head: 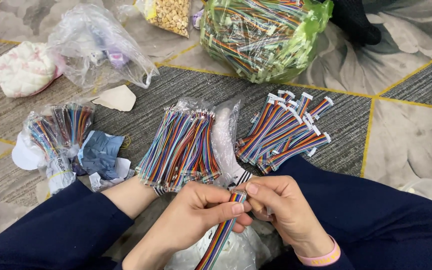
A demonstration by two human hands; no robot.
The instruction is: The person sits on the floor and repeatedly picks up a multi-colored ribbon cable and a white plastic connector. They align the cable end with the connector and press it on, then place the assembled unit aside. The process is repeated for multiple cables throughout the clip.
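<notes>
While both hands pinch it, the ribbon cable (224,227) hangs downward.

Ribbon cable (222,234) lower end cut off by bottom edge; its connector tip hidden under right hand (281,207) fingertips.

Both hands (241,210) meet, fingers (226,207) pinched together.

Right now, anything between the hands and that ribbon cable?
Nothing visible. Left hand and right hand both pinch the rainbow ribbon cable directly near its top end; the cable pile lies beyond, apart.
</notes>
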